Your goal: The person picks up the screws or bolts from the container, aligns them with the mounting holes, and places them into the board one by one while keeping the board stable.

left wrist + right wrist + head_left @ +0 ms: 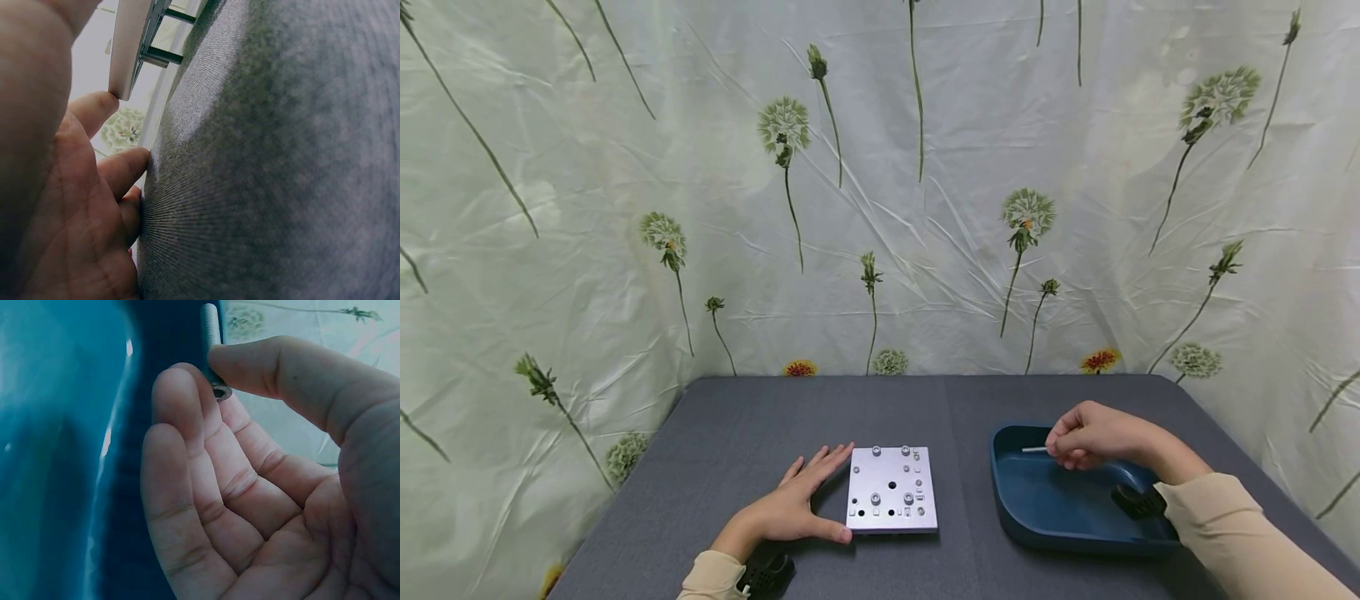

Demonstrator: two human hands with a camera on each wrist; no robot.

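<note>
A silver metal plate (pixel 874 476) with several holes and socket-head screws lies in front of me. In the left wrist view, its edge (pixel 128 56) sits above the cloth, with screw shafts (pixel 165 55) sticking out underneath. My left hand (pixel 797 505) is spread along the plate's left side, index fingertip at the far corner and thumb at the near one. Over the blue tray (pixel 1052 508), my right hand (pixel 1093 435) pinches a threaded socket-head bolt (pixel 211 328) between thumb and fingers. The bolt's hex-socket head faces the palm, and its shaft points left in the head view.
Dark grey cloth (pixel 760 417) covers the table. The tray's raised walls stand to the right of the plate. A pale curtain (pixel 865 192) with a flower print hangs behind and at both sides. Each wrist wears a black strap device (pixel 766 575).
</note>
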